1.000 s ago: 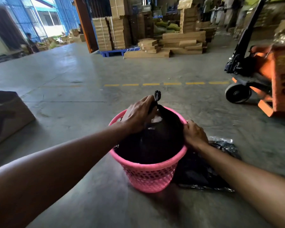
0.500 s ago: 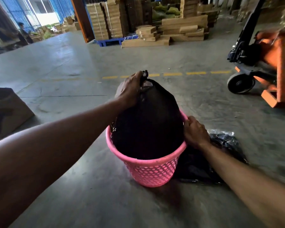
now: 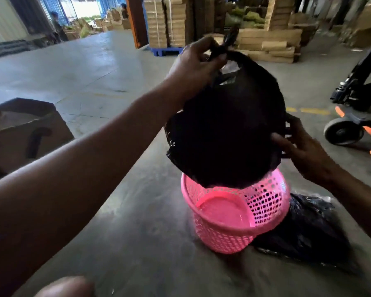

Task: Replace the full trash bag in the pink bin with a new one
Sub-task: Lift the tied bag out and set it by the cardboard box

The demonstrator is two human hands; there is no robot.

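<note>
The full black trash bag (image 3: 225, 133), knotted at the top, hangs in the air just above the pink bin (image 3: 234, 239). My left hand (image 3: 193, 67) is shut on the bag's knotted neck. Against the bag's right side rests my right hand (image 3: 302, 151), fingers spread and touching the plastic. The pink perforated bin stands on the concrete floor with its bare bottom showing. A pack of new black bags (image 3: 304, 234) in clear wrap lies on the floor right behind the bin.
An open cardboard box (image 3: 30, 133) stands at the left. An orange pallet jack (image 3: 356, 116) is at the right. Stacks of flat cardboard (image 3: 263, 41) on a blue pallet fill the back. A person (image 3: 57, 28) stands far off at the left.
My left hand has pulled the full bag up and out of the bin. My right hand left the bin's rim and rose to the bag's side. The bin's inside now shows.
</note>
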